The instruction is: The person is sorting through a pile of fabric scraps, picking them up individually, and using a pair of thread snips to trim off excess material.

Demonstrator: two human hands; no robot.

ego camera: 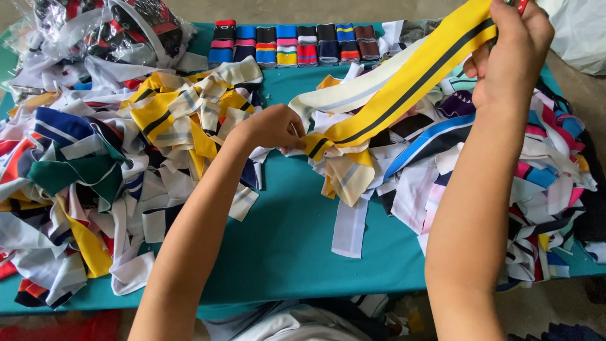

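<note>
A yellow fabric strip with a black stripe [410, 79] is stretched slantwise above the teal table [290, 246], a cream strip lying along it. My left hand [274, 126] pinches its lower end near the table's middle. My right hand [511, 50] grips its upper end, raised at the top right. Under the lower end lies a small bunch of cream and yellow strips [347, 173].
A big heap of mixed coloured strips [82, 170] covers the left side, another heap [543, 170] the right. A row of folded striped bands [290, 44] lines the far edge. Plastic bags of fabric [107, 28] sit at the back left.
</note>
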